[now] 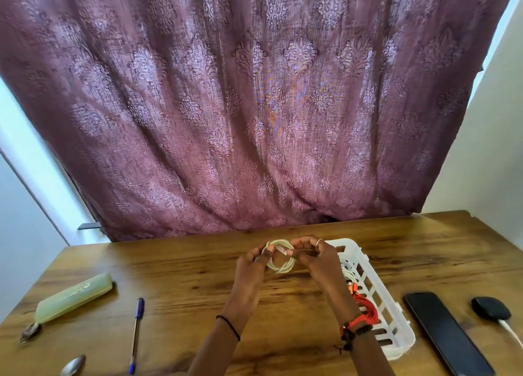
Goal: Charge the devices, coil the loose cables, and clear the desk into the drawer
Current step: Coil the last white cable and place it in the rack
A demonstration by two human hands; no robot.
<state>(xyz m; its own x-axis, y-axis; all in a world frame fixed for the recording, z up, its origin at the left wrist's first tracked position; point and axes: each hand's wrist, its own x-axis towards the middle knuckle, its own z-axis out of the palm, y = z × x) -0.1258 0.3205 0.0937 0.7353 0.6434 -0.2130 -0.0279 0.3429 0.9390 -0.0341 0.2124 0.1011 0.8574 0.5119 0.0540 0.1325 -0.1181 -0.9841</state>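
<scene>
Both hands hold a coiled white cable (280, 268) above the middle of the wooden desk (184, 279). My left hand (252, 262) pinches the coil's left side. My right hand (314, 256) grips its right side and holds the cable's end across the loop. A white plastic basket (379, 299) stands just right of my hands, with an orange cable (365, 305) and a white cable (346, 268) inside. A black phone (444, 330) lies flat right of the basket. Beside it sits a black round charger (491, 309) with a white lead.
A pale green pencil case (73, 296) lies at the left, with a small metal object (29, 331) at its near end. A blue pen (135, 333) and a spoon (72, 365) lie near the front edge. A purple patterned curtain (254, 106) hangs behind the desk.
</scene>
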